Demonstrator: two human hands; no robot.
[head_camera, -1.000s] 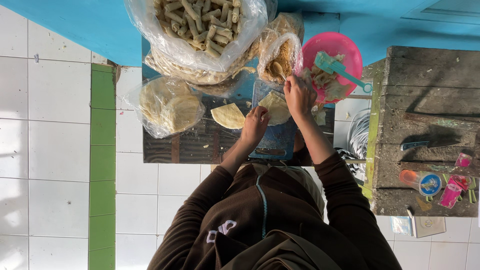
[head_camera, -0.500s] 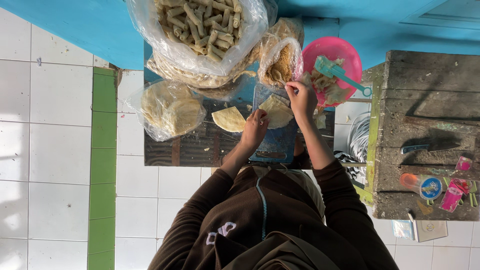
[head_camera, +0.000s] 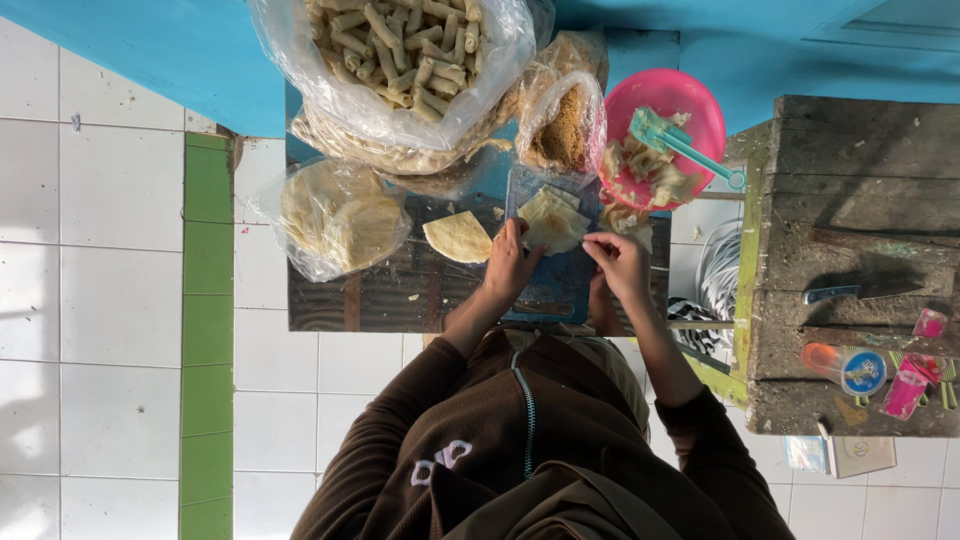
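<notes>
pink bowl (head_camera: 690, 105), blue cutting board (head_camera: 555, 290), pale yellow wrapper (head_camera: 552, 222)

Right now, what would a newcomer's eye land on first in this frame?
Probably the big clear bag of pale rolled snacks at top centre, and the bright pink bowl with a teal spoon to its right. Below them, the left hand and right hand work a thin folded wrapper on a blue board.

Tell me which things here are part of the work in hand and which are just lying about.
In use: left hand and right hand on the thin wrapper, blue board, pink bowl of filling, bag of rolls.
Lying about: knife, small plastic cups on the wooden bench.
</notes>
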